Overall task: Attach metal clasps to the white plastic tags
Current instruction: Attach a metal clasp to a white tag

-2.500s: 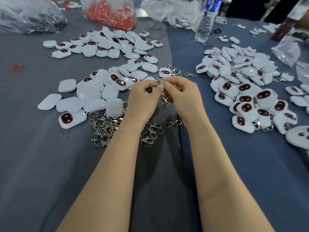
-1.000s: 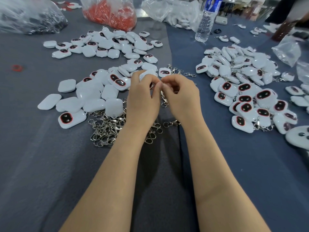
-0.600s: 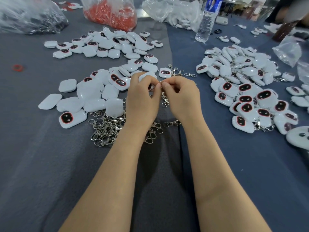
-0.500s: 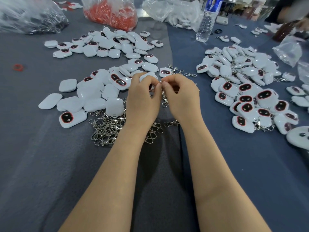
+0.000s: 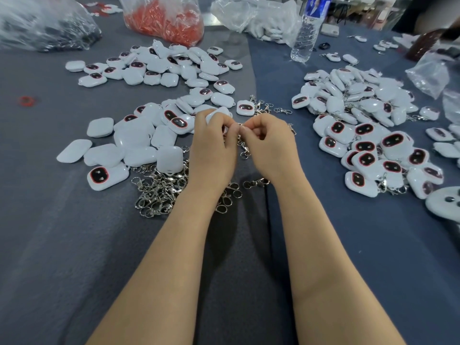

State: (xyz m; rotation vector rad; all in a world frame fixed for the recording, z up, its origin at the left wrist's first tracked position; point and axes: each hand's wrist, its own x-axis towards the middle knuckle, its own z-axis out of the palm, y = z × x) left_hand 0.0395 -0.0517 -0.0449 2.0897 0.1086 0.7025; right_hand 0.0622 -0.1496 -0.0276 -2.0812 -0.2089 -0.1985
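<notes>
My left hand [image 5: 214, 148] grips a white plastic tag [image 5: 219, 113] whose top edge shows above the fingers. My right hand [image 5: 267, 143] pinches a metal clasp [image 5: 243, 145] at the tag's corner, and the clasp dangles between the two hands. The fingertips of both hands meet above the grey cloth. A heap of loose metal clasps [image 5: 159, 190] lies under my left wrist. Loose white tags [image 5: 134, 135] are spread to the left. A pile of tags with clasps on them [image 5: 368, 135] lies to the right.
A water bottle [image 5: 306, 33] stands at the back right. Plastic bags sit along the far edge: one with red parts [image 5: 166, 18], one with dark parts [image 5: 44, 28], one with white parts [image 5: 258, 18]. More tags [image 5: 159, 66] lie at back left. A red ring [image 5: 26, 100] lies far left.
Both hands stay together over the same spot. Since 2.5 s ago the left hand has turned the tag so its dark face is hidden. The fingers keep shifting slightly at the clasp.
</notes>
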